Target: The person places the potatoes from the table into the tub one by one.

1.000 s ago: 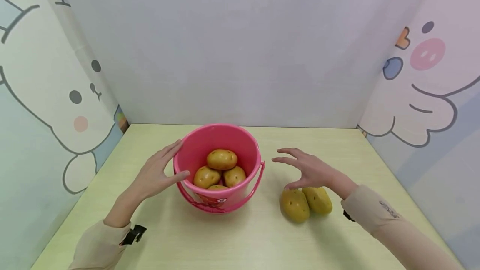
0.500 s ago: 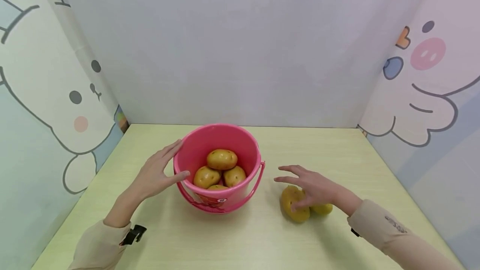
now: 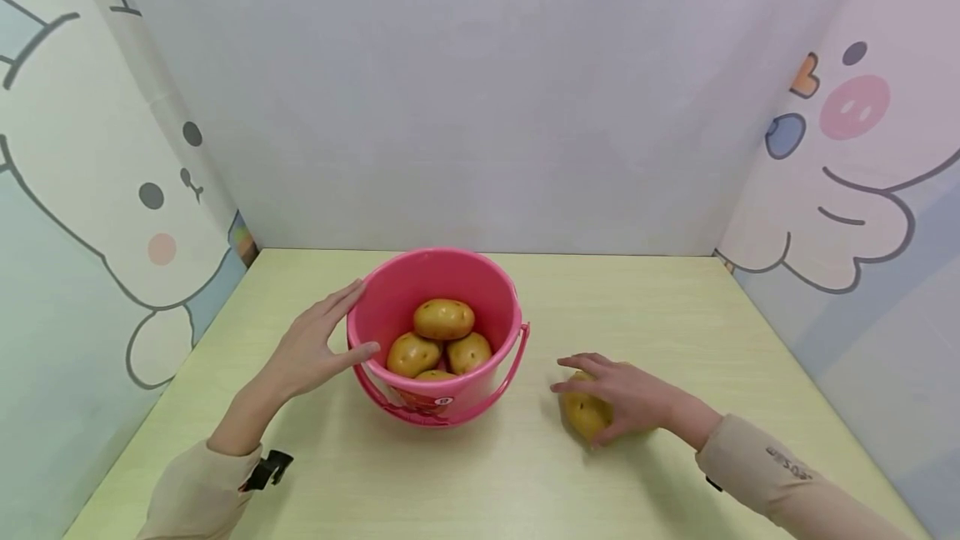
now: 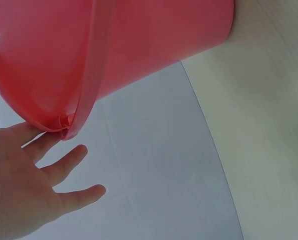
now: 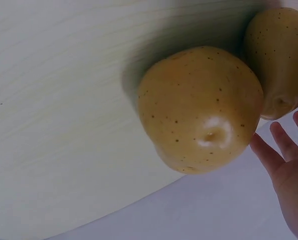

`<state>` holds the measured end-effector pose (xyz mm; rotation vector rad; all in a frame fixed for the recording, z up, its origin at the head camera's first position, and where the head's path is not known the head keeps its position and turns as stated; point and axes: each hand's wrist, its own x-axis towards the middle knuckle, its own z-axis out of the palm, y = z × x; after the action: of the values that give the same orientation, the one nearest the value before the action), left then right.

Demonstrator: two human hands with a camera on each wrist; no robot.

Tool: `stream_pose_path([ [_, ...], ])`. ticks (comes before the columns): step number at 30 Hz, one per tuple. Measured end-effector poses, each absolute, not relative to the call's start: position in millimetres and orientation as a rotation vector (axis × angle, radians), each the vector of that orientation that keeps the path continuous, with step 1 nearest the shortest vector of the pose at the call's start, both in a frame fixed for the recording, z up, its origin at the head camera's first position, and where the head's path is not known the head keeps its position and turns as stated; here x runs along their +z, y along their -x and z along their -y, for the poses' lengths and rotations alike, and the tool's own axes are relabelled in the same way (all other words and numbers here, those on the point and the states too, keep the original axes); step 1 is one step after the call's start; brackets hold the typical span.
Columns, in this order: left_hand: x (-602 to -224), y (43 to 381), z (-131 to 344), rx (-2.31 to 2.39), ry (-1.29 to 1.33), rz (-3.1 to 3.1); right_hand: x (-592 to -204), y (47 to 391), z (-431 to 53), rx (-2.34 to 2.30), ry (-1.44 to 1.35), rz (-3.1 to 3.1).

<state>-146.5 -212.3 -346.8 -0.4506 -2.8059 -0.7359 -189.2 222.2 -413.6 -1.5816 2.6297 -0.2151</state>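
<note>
A pink bucket (image 3: 431, 273) stands upright on the table, with several yellow potatoes (image 3: 444, 319) inside. My left hand (image 3: 311, 352) touches the left side of its rim, fingers spread and thumb reaching over the edge. In the left wrist view, the fingertips (image 4: 44, 145) lie right at the rim by the handle joint. To the right of the bucket, my right hand (image 3: 633, 397) spreads over two potatoes on the table. The left potato (image 3: 585, 417) shows between thumb and fingers; the other potato (image 5: 201, 110) is mostly hidden under the hand in the head view.
The bucket's pink handle (image 3: 517, 365) hangs down at the front. The pale wood table (image 3: 465, 490) is bordered by a plain back wall (image 3: 480, 107) and side walls printed with cartoon animals, such as a rabbit (image 3: 97, 132) at left.
My right hand has moved toward me and down over the two potatoes, covering most of the right one. The left hand and the bucket have stayed in place.
</note>
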Motion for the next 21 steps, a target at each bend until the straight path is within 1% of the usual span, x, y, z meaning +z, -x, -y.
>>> stream_pose_path([
  [13, -347.1, 146.7, 211.9, -0.736, 0.435, 2.812, -421.0, 186.9, -227.3, -0.131, 1.585, -2.609],
  [21, -347.3, 146.8, 211.9, -0.736, 0.44, 2.81, -425.8, 187.5, -227.7, -0.123, 1.643, -2.616],
])
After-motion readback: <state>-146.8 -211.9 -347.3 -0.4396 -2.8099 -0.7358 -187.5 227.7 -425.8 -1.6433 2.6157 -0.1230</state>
